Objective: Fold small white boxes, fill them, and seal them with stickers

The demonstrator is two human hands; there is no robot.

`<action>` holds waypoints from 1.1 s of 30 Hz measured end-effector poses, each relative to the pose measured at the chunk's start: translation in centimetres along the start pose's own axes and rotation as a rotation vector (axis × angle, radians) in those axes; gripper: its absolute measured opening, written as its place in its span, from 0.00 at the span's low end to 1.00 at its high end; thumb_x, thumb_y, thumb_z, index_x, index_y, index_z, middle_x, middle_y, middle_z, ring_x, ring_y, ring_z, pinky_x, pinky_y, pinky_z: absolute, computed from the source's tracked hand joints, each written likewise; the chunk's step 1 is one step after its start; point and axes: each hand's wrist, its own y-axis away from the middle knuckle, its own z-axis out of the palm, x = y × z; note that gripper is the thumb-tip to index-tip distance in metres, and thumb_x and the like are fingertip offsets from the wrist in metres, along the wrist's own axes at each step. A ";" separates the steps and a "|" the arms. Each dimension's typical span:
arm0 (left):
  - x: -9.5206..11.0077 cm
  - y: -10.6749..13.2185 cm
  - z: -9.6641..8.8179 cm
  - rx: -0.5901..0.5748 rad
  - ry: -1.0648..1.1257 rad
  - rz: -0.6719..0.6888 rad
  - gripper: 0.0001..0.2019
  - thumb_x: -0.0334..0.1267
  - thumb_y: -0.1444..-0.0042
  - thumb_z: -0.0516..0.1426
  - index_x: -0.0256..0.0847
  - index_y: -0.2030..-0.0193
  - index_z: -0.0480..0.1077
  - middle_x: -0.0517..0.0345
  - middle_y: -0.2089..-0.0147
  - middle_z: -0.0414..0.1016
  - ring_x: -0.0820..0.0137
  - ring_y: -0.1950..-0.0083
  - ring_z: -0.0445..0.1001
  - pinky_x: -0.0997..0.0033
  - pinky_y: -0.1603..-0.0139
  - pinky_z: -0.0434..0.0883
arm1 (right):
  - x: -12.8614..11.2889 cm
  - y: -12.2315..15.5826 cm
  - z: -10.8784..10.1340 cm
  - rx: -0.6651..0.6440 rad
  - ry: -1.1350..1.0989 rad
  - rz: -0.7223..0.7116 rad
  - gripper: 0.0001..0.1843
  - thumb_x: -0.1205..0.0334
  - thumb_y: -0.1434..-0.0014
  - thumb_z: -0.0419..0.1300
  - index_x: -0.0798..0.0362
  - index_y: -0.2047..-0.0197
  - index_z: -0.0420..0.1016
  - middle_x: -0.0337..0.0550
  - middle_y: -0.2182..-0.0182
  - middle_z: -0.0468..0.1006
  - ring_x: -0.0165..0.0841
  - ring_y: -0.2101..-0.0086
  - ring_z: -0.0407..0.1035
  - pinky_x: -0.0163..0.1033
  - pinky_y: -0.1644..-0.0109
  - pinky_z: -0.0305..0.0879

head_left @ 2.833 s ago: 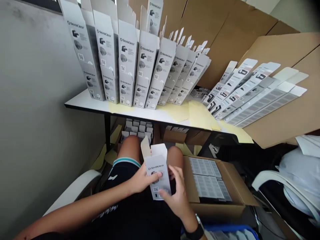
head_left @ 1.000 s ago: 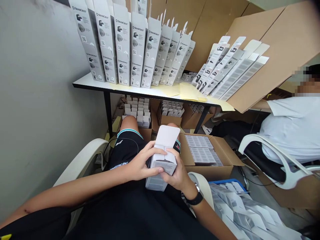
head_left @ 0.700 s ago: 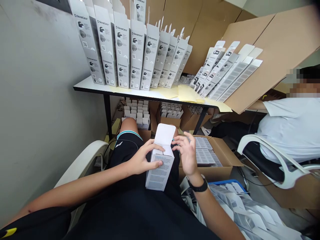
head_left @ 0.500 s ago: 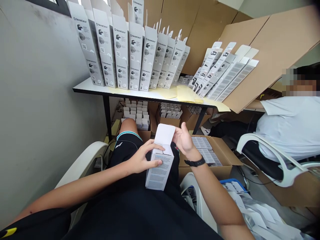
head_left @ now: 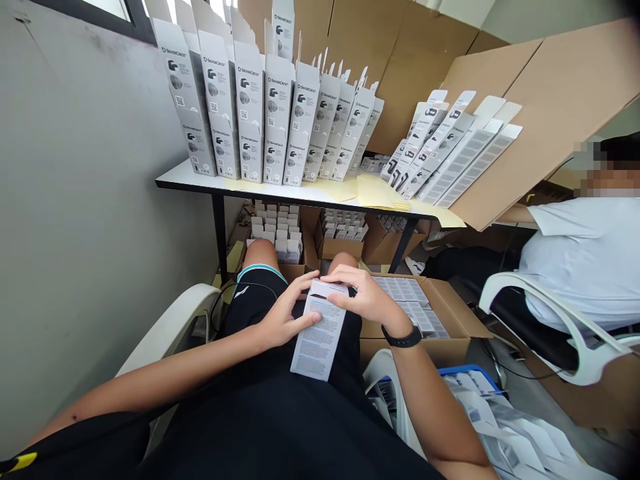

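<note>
A white SilverCrest retail carton (head_left: 317, 337) stands tilted in front of me, its printed text panel facing up and its lower end resting over my black shorts (head_left: 320, 413). My left hand (head_left: 287, 317) wraps its left side and top corner. My right hand (head_left: 360, 297), with a black wristband (head_left: 401, 337) on the wrist, presses its fingers on the carton's top end. That end's lid now lies folded down, partly under my fingers. The carton's far side is hidden.
A white table (head_left: 185, 175) ahead carries rows of upright open SilverCrest cartons (head_left: 277, 113). Below it stand brown boxes (head_left: 340, 248) of small white cartons. To my right are an open carton of flat printed sheets (head_left: 445, 313), a blue crate (head_left: 470, 371), and a seated co-worker (head_left: 580, 260).
The carton's upright lid has folded down. My right hand has come back onto the carton's top end. The view has shifted slightly.
</note>
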 end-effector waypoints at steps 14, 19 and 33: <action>0.8 -0.8 -0.7 0.062 0.017 -0.014 0.16 0.46 0.38 0.61 0.39 0.48 0.70 0.46 0.45 0.69 0.61 0.41 0.71 0.59 0.39 0.71 | -2.0 1.2 1.2 0.105 0.103 -0.019 0.15 0.51 0.38 0.65 0.51 0.53 0.82 0.45 0.55 0.81 0.38 0.55 0.75 0.44 0.49 0.71; 0.9 -0.9 -0.4 0.069 0.133 -0.047 0.12 0.43 0.35 0.58 0.39 0.50 0.71 0.50 0.49 0.68 0.65 0.44 0.71 0.64 0.44 0.73 | -2.0 1.2 1.5 0.107 0.101 -0.026 0.14 0.52 0.36 0.64 0.51 0.53 0.81 0.44 0.56 0.81 0.36 0.56 0.75 0.41 0.50 0.71; 1.8 -0.8 -0.2 0.096 0.252 -0.093 0.09 0.41 0.35 0.59 0.40 0.53 0.73 0.53 0.50 0.68 0.70 0.48 0.71 0.71 0.48 0.71 | -2.1 1.4 1.3 0.104 0.122 -0.122 0.11 0.58 0.33 0.61 0.52 0.52 0.81 0.44 0.52 0.81 0.34 0.51 0.75 0.40 0.45 0.71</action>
